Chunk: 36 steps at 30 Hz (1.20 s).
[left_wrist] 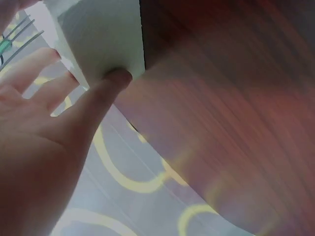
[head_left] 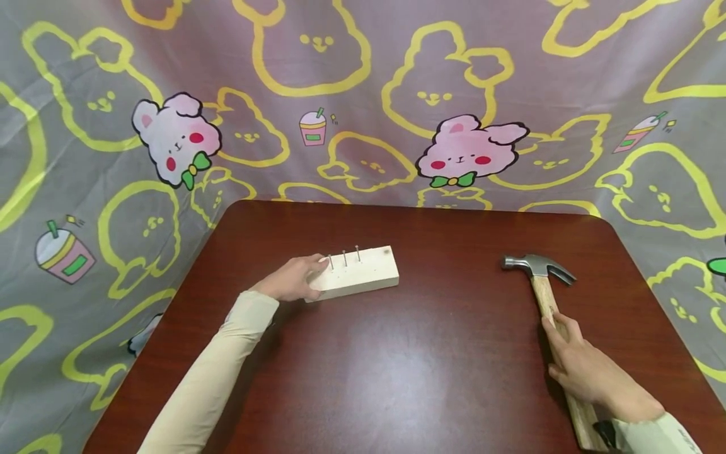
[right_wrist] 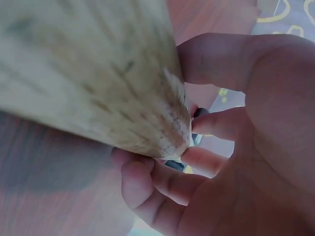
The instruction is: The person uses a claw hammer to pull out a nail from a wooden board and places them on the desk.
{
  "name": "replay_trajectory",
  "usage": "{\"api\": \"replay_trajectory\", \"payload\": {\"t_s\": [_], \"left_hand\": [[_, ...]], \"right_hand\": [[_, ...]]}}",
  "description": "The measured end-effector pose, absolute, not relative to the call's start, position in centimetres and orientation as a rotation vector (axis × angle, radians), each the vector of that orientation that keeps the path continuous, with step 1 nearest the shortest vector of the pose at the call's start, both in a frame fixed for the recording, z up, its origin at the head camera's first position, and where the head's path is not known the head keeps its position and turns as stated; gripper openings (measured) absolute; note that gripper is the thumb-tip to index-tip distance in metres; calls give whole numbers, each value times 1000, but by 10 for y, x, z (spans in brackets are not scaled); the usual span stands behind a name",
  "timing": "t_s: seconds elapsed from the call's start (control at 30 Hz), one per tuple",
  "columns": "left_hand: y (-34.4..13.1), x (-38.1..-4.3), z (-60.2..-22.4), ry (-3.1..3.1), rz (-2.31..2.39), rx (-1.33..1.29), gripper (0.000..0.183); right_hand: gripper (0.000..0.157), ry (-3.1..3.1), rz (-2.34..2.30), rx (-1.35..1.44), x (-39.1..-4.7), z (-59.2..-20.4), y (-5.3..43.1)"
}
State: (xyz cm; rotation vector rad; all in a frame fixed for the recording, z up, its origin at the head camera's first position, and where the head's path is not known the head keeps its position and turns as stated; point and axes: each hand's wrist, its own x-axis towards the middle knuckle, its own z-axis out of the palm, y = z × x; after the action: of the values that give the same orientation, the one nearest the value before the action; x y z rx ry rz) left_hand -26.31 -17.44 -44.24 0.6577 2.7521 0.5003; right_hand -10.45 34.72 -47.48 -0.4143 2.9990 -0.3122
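A pale wooden block (head_left: 363, 274) lies on the table left of the middle, with three nails (head_left: 344, 258) standing upright in its top. My left hand (head_left: 292, 277) grips the block's left end, the thumb (left_wrist: 106, 93) against the near side and the fingers at the far side. At the right lies a claw hammer (head_left: 546, 296), its metal head pointing away from me. Around its wooden handle (right_wrist: 98, 69) my right hand (head_left: 592, 369) has its thumb and fingers, partway along the shaft.
The dark red-brown table (head_left: 442, 353) has rounded far corners. A grey-pink cloth (head_left: 363, 57) with yellow outlined animals hangs behind the table and along both sides.
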Motion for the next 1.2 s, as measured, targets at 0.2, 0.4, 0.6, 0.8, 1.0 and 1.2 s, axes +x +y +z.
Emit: {"api": "replay_trajectory", "payload": {"t_s": [0.2,0.4,0.6,0.8,1.0,1.2], "left_hand": [[-145,-262,-443,2696,509,725,79],[-128,-260,-447,2674,540,751,78],[-115,-259,-448,2656,567,761,78],[-109,-259,-447,2641,586,777,78],[-109,-259,-447,2635,592,779,78],[-109,-259,-450,2636,607,790,79]], "right_hand": [[82,3010,-311,-422,-105,-476,348],[83,3009,-311,-419,-106,-476,347],[83,3007,-321,-411,-106,-476,347],[83,3010,-328,-419,-106,-477,347],[84,3010,-329,-432,-105,-477,348],[90,2961,-431,-318,-98,-475,353]]}}
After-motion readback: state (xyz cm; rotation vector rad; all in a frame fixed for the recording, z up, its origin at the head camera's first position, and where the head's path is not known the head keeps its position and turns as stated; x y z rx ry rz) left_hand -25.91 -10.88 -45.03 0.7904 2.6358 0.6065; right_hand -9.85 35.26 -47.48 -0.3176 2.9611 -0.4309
